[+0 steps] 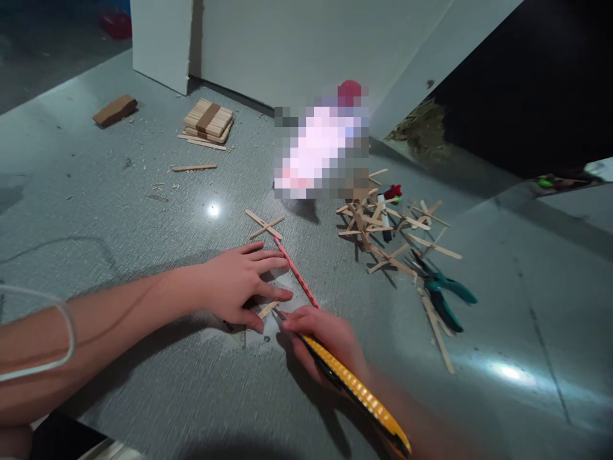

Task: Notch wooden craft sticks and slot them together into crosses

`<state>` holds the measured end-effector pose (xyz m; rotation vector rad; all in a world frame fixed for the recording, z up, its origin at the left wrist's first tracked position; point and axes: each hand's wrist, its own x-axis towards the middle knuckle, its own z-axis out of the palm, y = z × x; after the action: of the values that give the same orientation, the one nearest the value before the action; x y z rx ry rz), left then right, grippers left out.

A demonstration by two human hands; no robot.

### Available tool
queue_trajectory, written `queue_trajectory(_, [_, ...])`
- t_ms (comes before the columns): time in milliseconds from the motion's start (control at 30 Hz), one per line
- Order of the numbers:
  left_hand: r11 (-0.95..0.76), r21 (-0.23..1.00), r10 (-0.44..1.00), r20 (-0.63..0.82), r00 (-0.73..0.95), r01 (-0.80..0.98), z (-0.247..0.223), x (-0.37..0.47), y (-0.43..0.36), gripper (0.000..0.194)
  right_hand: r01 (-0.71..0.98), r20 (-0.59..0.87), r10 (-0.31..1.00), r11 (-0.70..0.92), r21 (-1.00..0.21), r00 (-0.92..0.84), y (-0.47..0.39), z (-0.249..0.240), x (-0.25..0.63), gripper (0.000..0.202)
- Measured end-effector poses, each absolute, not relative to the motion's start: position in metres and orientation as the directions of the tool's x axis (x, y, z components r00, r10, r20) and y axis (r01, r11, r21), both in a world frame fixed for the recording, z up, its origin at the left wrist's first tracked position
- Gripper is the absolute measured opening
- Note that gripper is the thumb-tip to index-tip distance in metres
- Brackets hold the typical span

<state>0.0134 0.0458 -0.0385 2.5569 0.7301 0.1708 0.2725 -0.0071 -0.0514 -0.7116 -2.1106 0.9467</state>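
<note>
One yellow knife [358,384] is gripped in the right hand [330,337], its tip placed at one wooden stick [269,309] on the table [167,396]. The left hand [242,282] is spread, palm down; one pencil [298,275] is noted nearby.

On the grey table [158,246] before you lie a banded bundle of sticks [209,119], a brown block [115,111], a cross of sticks [266,227], a red pencil [299,277], a jumbled stick pile [360,225] and green-handled pliers [435,285].
</note>
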Motion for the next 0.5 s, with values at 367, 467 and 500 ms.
queue_trajectory(367, [-0.775,0.443,0.504,0.004,0.863,0.451,-0.041,0.0142,0.0453,0.075,0.201,0.378,0.705,0.591,-0.782,-0.6,-0.0047,-0.0571,0.2788,0.025])
queue_trajectory(467, [-0.77,0.441,0.509,-0.013,0.861,0.461,-0.0401,0.0145,0.0449,0.074,0.194,0.363,0.699,0.581,-0.79,-0.616,-0.0041,-0.0586,0.2793,0.023])
queue_trajectory(500, [-0.767,0.443,0.51,-0.016,0.86,0.463,-0.0399,0.0145,0.0447,0.074,0.195,0.356,0.7,0.577,-0.793,-0.62,-0.004,-0.0588,0.2797,0.022])
